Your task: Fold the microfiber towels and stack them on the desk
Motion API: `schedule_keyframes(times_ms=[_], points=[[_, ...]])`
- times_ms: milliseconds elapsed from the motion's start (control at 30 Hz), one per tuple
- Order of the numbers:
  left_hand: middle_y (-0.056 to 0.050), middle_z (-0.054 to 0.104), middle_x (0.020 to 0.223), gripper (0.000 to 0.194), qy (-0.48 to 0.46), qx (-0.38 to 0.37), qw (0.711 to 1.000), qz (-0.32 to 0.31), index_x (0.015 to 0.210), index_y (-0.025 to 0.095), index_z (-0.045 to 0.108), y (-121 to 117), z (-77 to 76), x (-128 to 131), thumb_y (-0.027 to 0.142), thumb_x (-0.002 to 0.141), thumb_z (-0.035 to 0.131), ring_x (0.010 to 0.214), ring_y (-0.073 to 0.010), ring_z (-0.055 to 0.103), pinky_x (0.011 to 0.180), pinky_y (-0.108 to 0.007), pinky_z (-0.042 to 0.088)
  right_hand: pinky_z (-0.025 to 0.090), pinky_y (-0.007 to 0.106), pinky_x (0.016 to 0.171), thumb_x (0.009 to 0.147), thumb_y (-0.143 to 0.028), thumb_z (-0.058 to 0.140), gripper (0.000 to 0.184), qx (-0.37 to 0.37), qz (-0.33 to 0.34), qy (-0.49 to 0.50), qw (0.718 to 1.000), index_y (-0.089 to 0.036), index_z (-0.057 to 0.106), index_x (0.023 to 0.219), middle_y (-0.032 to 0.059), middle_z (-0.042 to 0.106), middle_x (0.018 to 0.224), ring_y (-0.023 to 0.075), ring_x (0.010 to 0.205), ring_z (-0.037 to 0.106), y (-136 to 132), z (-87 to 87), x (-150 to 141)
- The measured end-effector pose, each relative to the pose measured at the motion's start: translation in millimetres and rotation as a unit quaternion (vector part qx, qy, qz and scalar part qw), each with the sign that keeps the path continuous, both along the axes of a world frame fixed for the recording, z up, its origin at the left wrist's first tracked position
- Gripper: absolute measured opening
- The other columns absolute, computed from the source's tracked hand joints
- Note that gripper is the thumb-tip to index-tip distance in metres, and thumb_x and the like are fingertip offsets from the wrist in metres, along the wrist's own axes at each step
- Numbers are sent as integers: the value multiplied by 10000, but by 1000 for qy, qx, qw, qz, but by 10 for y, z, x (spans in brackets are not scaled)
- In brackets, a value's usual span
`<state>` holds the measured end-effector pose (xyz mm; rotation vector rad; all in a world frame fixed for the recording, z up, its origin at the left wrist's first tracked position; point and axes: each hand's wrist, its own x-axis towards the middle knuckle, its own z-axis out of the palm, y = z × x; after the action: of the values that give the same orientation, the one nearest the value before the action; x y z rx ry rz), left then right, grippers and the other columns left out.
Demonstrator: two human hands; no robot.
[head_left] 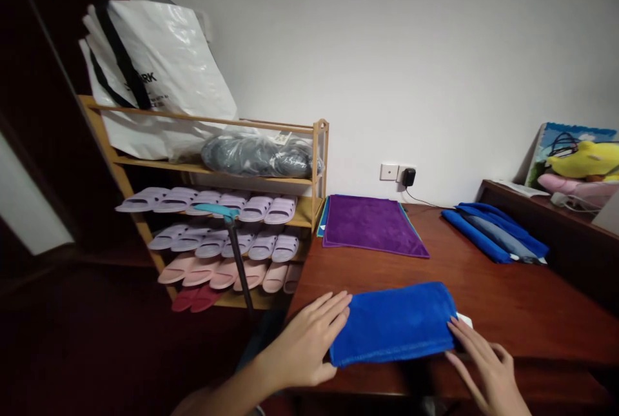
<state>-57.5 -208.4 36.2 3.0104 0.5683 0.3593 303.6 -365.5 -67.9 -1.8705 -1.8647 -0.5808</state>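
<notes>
A folded blue towel [394, 322] lies near the front edge of the reddish-brown table [507, 326], with a white label [465, 320] sticking out at its right end. My left hand [316, 335] rests on the towel's left end, fingers stretched out and thumb apart. At the right end, the fingertips of my right hand [486, 361] touch the towel's edge, and its thumb is spread toward the near corner. Behind the towel, flat purple cloths [370, 224] lie stacked, with a blue-green edge showing underneath.
Folded blue and grey cloths [500, 233] lie at the table's back right, beside a raised ledge [556, 206] holding plush toys. A wooden rack [319, 164] with several slippers and a white bag [159, 68] stands left. A blue-topped pole [236, 248] stands before it.
</notes>
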Motion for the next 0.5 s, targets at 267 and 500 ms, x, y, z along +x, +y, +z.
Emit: schedule_keyframes(times_ms=[267,500], points=[[-74,211,1526,927,22,72,997,21,1452,176,202,-35,-292,19,-6,596,507,1384,-255,200,1122,-408,233,356,397,908,870,-441,472,432,34,7,49,998,-321,446,1284,38,489,1339,239,1194,489,105,231,-19],[-88,219,1523,905,8,40,999,10,1445,177,236,-33,-238,-1,30,594,509,1379,-269,209,1114,-434,234,190,513,1095,904,-559,329,596,-212,93,52,971,-418,115,1443,-10,111,1524,218,1395,157,610,852,-448]])
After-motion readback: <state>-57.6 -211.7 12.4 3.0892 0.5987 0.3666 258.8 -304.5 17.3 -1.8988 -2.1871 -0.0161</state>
